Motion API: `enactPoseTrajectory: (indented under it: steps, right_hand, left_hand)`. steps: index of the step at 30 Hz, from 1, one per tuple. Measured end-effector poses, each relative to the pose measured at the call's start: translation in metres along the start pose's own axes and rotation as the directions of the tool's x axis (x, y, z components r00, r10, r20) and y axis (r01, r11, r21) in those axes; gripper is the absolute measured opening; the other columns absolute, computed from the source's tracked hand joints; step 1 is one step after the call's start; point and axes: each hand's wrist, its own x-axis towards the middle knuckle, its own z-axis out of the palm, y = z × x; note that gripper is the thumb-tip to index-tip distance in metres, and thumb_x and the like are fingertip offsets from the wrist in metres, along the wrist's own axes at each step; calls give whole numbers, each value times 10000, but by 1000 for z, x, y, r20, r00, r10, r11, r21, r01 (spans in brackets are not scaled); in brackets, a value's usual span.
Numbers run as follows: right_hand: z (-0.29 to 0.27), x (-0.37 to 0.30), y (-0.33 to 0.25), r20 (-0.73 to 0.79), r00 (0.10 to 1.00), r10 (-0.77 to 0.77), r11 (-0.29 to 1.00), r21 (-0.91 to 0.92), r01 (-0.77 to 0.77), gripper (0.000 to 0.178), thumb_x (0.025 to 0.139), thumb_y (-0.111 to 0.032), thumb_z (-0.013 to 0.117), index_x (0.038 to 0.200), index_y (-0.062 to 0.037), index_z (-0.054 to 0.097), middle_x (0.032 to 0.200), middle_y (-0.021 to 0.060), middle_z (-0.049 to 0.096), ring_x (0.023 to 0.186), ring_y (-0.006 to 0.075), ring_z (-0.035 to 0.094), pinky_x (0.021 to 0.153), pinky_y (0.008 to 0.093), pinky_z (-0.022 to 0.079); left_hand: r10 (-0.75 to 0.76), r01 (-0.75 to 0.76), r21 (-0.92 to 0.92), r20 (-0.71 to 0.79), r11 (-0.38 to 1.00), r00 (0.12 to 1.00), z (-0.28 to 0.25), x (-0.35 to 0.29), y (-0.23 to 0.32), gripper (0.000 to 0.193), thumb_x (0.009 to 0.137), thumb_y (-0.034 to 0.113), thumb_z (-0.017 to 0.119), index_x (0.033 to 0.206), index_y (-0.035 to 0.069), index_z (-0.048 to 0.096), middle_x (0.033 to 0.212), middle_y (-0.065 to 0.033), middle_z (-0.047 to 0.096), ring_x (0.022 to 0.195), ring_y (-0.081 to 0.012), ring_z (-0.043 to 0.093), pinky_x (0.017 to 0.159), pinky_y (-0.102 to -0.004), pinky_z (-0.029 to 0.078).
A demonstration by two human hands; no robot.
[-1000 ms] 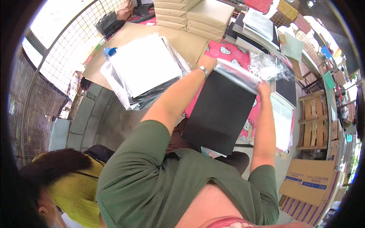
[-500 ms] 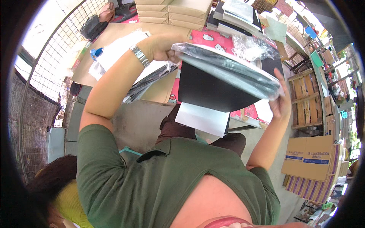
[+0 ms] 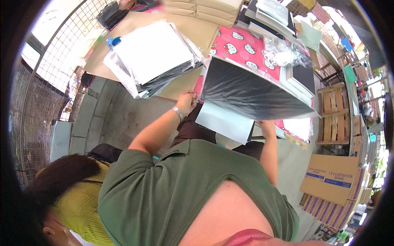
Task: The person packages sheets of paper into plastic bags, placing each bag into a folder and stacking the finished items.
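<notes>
A large black board in a clear plastic sleeve [image 3: 250,92] tilts over the near edge of the table, its plastic wrinkled across the face. At its near left corner, my left hand [image 3: 186,103] has its fingers pinched on the sleeve's edge. My right hand [image 3: 267,128] is closed at the near edge, below the board; its fingertips are partly hidden by the sleeve. Under the board, a white sheet [image 3: 223,123] with a black edge rests above my lap. To the left lies a stack of white sheets [image 3: 154,53] with black, plastic-covered ones beneath.
Pink patterned cloth [image 3: 238,45] covers the table. Crumpled clear plastic [image 3: 285,51] and black boards [image 3: 301,80] lie at the right. Brown paper bundles [image 3: 201,12] sit at the back. A co-worker in a yellow-green top [image 3: 84,207] is close on my left. Cardboard boxes [image 3: 328,176] stand right.
Both hands have come down from the sleeve's upper corners to its near edge. Clear plastic now spreads over the black board's face, which was bare below the bunched plastic.
</notes>
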Motion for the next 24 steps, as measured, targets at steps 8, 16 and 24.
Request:
enactPoseTrajectory:
  steps: [8, 16, 24]
  right_hand:
    - [-55, -70, -15, 125, 790, -601, 787, 265, 557, 439, 797, -204, 552, 1159, 35, 484, 1182, 198, 504, 1099, 301, 457, 933, 377, 343]
    - [42, 31, 11, 17, 818, -575, 726, -451, 519, 400, 770, -111, 663, 1114, 16, 503, 1025, 130, 583, 914, 206, 540, 851, 319, 407]
    - [134, 41, -113, 204, 629, -750, 486, -475, 734, 371, 783, -134, 638, 1084, 13, 480, 922, 185, 585, 753, 226, 595, 646, 304, 465]
  left_hand:
    - [514, -851, 288, 696, 439, 501, 55, -154, 73, 455, 733, 137, 640, 1163, 53, 515, 1178, -146, 530, 1174, -225, 448, 1001, -357, 307]
    - [258, -434, 665, 352, 608, 900, 48, -25, 15, 191, 758, 153, 688, 883, 15, 642, 777, -64, 648, 705, -120, 574, 666, -293, 450]
    - [351, -351, 6, -7, 937, 937, 23, -54, 71, 220, 786, 65, 641, 981, 0, 562, 881, -84, 632, 739, -170, 595, 634, -308, 488]
